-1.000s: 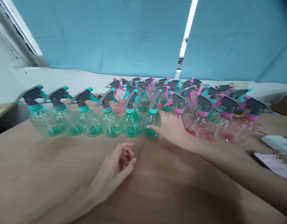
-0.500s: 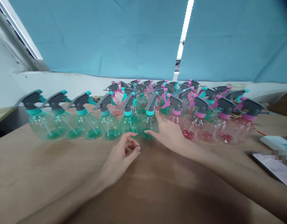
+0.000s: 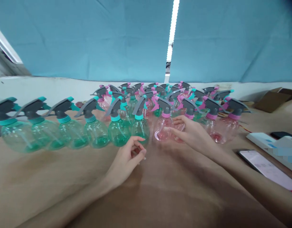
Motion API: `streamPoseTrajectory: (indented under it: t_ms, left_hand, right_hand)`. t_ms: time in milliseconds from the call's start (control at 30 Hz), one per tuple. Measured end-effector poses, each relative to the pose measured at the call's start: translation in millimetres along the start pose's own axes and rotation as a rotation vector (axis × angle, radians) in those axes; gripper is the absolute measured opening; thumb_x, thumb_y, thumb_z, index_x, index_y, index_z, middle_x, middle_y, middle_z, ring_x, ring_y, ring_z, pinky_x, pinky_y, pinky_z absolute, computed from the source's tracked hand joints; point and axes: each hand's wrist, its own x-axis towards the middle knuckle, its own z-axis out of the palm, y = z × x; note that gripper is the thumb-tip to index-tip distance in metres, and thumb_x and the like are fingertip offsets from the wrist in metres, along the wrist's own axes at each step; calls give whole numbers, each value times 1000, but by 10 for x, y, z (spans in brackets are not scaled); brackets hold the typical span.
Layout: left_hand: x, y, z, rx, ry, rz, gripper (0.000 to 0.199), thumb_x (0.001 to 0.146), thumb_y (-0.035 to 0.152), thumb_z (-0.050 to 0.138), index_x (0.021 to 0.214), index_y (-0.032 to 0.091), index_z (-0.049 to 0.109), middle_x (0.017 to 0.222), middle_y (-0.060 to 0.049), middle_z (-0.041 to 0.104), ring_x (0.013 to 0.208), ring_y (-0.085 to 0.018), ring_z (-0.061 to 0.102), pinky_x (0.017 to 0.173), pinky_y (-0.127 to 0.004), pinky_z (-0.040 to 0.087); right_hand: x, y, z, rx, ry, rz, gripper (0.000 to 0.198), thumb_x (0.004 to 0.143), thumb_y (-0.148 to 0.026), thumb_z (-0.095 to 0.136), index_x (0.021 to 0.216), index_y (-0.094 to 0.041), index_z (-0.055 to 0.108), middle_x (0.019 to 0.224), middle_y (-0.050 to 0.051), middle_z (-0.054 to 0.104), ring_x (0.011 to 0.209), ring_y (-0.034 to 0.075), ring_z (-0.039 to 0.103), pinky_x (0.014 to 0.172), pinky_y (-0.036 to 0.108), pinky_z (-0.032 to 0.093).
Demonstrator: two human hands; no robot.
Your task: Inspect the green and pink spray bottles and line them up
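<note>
A: Landmark first?
B: Front pink bottle, leftmost of the pinks in its row, upright on the tabletop.
A: Nearest to view?
B: In front of it, both forearms, cut off at the edges of view.
A: Left hand?
B: Forward and left of that bottle. Grip loosely curled, thumb and fingertips apart; palm hidden. Covering the base of a green bottle. Touching? Can't tell.
A: To the right, low down?
B: Phone, one end cut off, screen text unreadable.
A: Right hand?
B: At the front pink bottle's right side, thumb across its front, fingers spread alongside. Clamped on it or merely touching? Can't tell. Next pink bottle, just right, largely hidden by the same hand.
A: Beyond?
B: Left of the landmark, six green bottles counting that one, the outermost cut off. Behind it, a crowd of spray bottles, too overlapped for counting. Far right, cardboard box. Farthest back, blue curtain, top out of view.
</note>
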Motion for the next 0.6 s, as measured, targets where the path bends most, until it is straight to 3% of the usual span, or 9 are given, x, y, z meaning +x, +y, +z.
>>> streamPoseTrajectory:
  t_ms: [200, 333, 433, 600]
  left_hand:
    - [79, 66, 223, -18, -36, 36, 17, 92, 29, 49, 107, 23, 47, 86, 3, 51, 72, -14, 62, 59, -27, 49]
    - [48, 46, 366, -8, -66, 23, 14, 91, 28, 50, 104, 23, 49, 83, 3, 52, 69, -14, 62, 58, -27, 48]
    - [23, 29, 416, 3, -72, 19, 13, 92, 30, 51, 103, 24, 51, 83, 4, 51, 67, -13, 62, 59, -28, 48]
    - [36, 45, 393, -13, -40, 25, 14, 92, 33, 53, 102, 24, 51, 79, 5, 51, 63, -12, 61, 57, -27, 47]
  right_hand:
    - [42, 45, 99, 22, -32, 44, 65, 80, -54, 59, 131, -15, 47, 129, 19, 59, 115, 38, 57, 86, 51, 48]
    - [174, 53, 214, 29, -42, 32, 72, 80, -46, 61, 139, -11, 39, 142, 22, 46, 126, 38, 47, 94, 50, 44]
    - [275, 86, 289, 46, -53, 18, 68, 80, -42, 59, 137, -10, 40, 138, 22, 51, 123, 36, 51, 90, 46, 46]
    - [339, 119, 309, 50, -75, -7, 39, 81, -35, 57, 115, -16, 55, 109, 13, 68, 101, 31, 64, 77, 41, 50]
